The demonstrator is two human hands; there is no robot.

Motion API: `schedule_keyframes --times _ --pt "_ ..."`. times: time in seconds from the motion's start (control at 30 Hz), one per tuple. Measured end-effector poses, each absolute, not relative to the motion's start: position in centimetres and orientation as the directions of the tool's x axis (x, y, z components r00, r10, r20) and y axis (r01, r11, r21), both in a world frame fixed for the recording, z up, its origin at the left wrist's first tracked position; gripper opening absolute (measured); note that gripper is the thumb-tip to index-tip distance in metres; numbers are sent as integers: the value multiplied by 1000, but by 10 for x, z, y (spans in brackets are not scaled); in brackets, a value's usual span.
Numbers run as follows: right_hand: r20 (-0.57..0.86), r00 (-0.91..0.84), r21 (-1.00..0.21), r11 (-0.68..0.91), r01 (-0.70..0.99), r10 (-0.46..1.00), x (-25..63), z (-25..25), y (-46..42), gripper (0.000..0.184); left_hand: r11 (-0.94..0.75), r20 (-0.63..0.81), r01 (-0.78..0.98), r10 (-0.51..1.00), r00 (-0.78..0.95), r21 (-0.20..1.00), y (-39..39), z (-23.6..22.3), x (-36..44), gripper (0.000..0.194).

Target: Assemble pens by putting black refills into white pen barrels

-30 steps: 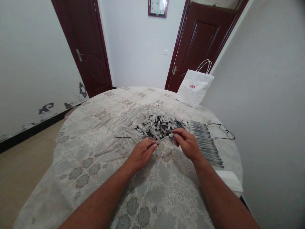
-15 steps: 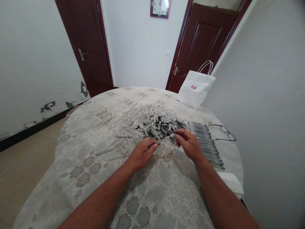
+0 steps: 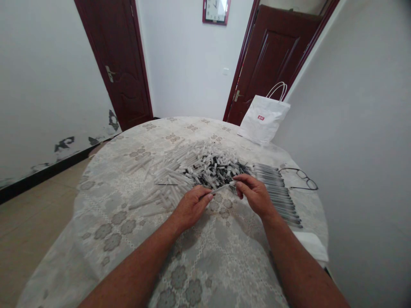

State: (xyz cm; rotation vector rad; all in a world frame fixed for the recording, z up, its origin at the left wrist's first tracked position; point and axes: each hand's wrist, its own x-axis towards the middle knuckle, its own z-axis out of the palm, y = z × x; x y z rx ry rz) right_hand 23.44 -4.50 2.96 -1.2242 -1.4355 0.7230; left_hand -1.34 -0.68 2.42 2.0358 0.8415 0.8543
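At twelve o'clock, my left hand and right hand pinched one slim translucent tube between thumb and finger. Just beyond lay a heap of smooth rod-like pieces, past counting; one creased white bag, one o'clock.

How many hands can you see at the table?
2. The left hand holds one end of a thin pale tube; the right hand pinches the other end, beside the row of slim sticks. Both show plainly; no others are in view.
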Motion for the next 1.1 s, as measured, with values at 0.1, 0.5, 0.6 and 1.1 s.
schedule_keyframes --times 0.1,0.5,0.6,1.1 --pt "319 96 -923 286 259 943 235 26 -43 25 -497 286 268 777 561 825 -7 25 -13 27" --pt "249 79 -964 239 118 965 236 20 -40 26 -508 303 269 779 549 819 -7 23 -13 27" --pt "211 58 -977 208 50 976 234 19 -40 26 -509 306 267 779 548 818 -7 22 -13 27" --pt "324 34 -872 285 398 945 210 27 -49 14 -514 297 266 766 570 816 -8 20 -13 27"
